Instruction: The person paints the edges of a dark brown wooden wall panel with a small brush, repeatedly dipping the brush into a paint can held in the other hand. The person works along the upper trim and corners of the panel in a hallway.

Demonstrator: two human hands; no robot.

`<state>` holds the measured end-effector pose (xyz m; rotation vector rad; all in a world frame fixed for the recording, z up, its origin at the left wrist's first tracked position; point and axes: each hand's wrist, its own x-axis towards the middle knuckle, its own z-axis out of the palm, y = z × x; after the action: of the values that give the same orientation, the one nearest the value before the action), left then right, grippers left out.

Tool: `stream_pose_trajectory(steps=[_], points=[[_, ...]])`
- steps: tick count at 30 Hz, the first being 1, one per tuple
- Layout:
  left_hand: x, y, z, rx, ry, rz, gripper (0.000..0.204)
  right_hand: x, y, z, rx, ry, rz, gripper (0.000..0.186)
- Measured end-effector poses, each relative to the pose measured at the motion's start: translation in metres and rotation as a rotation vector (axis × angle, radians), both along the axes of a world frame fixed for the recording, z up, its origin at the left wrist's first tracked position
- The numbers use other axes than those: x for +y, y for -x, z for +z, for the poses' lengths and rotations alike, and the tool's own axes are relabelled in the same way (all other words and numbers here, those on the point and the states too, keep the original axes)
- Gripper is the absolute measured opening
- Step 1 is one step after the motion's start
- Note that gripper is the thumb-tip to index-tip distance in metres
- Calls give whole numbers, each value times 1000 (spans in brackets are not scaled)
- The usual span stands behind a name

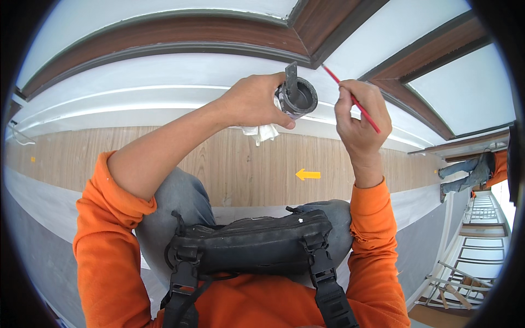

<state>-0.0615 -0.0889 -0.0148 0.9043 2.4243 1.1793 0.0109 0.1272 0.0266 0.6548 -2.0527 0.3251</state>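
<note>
My left hand [246, 101] grips a small round cup [311, 104] with dark grey paint on its rim and inside. A flat dark strip [291, 76] stands up out of the cup at its far side. A crumpled white rag [262, 133] hangs beneath the same hand. Between the fingers of my right hand [365, 117] is a slim red-handled paintbrush [361, 108], slanting up to the left. Its tip appears to be at the dark grey edge near the corner of a brown panelled frame [322, 30]; whether it touches cannot be made out.
White wall below the frame meets a wood-pattern floor strip [246, 164] bearing an orange arrow [309, 175]. A black bag [251, 243] lies across my lap. To the far right are another person's legs [465, 172] and a metal trestle [454, 287].
</note>
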Motion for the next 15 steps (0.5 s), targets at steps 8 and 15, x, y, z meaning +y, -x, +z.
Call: stream_pose_trajectory(steps=[8,15], points=[[-1,-1,6,1,41,-5,80,5,5,-5,45,-4,15,25],[1,0,2,8,40,-13,80,3,2,-6,-43,19,-5,25]])
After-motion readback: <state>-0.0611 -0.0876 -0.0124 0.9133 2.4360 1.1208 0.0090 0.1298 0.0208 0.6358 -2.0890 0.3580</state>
